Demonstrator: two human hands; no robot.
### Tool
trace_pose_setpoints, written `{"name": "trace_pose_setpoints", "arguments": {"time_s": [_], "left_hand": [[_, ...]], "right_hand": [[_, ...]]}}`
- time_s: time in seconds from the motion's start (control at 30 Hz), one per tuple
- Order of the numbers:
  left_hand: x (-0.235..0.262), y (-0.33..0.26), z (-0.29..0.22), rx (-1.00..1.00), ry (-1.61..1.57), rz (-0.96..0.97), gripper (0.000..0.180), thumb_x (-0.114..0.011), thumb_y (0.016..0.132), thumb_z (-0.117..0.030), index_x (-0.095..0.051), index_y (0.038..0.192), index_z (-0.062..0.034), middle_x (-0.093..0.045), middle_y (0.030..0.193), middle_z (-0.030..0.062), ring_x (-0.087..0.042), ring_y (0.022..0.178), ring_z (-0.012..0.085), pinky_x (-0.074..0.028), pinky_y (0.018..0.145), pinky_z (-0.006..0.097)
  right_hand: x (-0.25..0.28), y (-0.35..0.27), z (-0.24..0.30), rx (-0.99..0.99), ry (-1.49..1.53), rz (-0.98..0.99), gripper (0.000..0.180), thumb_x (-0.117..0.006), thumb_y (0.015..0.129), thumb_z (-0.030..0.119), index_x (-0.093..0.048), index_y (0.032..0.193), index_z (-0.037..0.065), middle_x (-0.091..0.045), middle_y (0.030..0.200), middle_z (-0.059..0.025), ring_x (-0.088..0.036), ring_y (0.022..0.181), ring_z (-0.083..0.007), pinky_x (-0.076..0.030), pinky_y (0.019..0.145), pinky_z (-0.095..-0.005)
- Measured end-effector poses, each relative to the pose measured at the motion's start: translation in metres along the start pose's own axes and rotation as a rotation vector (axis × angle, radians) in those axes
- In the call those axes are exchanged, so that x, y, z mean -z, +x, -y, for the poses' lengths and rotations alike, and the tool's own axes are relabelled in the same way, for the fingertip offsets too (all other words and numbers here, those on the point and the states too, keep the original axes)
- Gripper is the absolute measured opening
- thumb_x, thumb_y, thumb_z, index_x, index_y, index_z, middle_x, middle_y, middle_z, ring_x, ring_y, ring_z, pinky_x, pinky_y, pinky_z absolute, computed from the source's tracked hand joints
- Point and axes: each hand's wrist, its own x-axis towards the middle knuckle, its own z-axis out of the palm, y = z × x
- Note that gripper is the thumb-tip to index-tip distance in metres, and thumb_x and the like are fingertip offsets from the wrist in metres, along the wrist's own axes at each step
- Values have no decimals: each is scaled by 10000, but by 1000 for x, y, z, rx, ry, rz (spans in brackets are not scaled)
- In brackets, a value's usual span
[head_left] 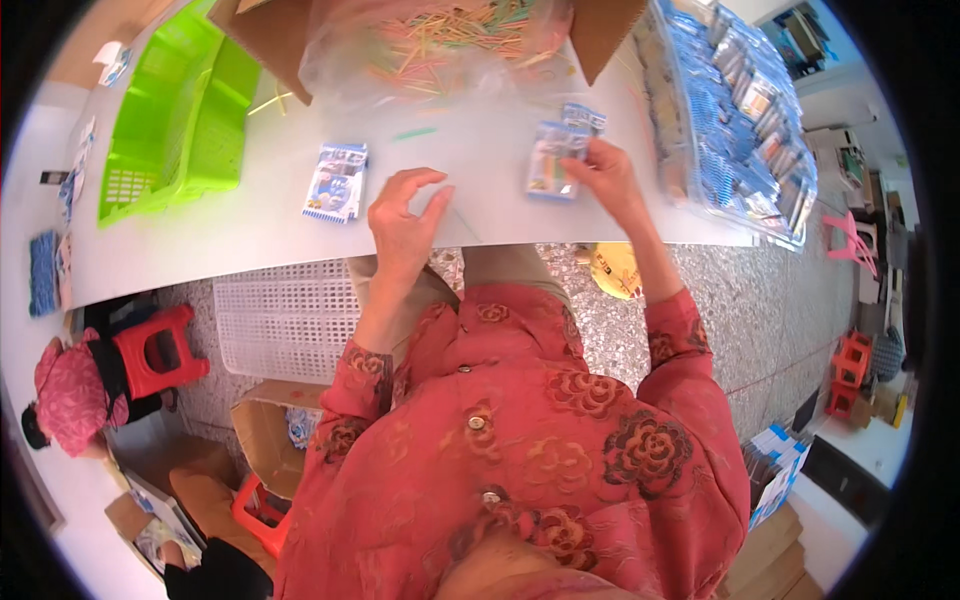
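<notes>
My right hand point(610, 180) pinches the edge of a small blue-and-white packet point(548, 165) with a clear window, just above the white table. Another blue packet point(584, 118) lies partly behind it. My left hand point(400, 212) hovers near the table's front edge, thumb and fingers curved and apart, with nothing visible between them. To its left lies a small pile of blue-and-white packets point(336, 183). A single green stick point(415, 133) rests on the table beyond my left hand.
Thin coloured sticks point(455, 45) fill a clear plastic bag inside an open cardboard box point(262, 45) at the far side. A green basket point(190, 130) stands left; a clear bin of blue packets point(735, 120) stands right. Another person point(72, 385) sits at lower left.
</notes>
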Motion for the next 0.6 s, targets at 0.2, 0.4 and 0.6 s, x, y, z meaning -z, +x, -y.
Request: {"name": "trace_pose_setpoints", "arguments": {"time_s": [0.2,0.4,0.6], "left_hand": [[55,8,42,-115,534,-284,401,-763,671,-68,-627,1045,-18,-612,1093,124,-543,1051,300,-417,922,380],[75,3,78,12,826,-304,625,-763,698,-311,-531,1179,13,-495,1255,183,-396,1219,382,-275,1022,503],[71,-2,81,81,884,-242,625,-746,709,-372,-543,1174,-7,-488,1287,143,-371,1255,374,-245,1022,565]], "right_hand": [[21,9,-12,-124,-316,-237,321,-654,800,70,-605,1113,20,-637,866,-26,-535,718,-100,-456,676,-256],[0,4,2,279,-546,-474,475,-673,758,66,-535,1212,79,-483,1235,-126,-525,1028,-246,-455,829,-340],[-45,-6,29,485,-608,-320,393,-656,752,13,-582,1134,68,-485,1233,-129,-539,988,-255,-458,844,-327]]}}
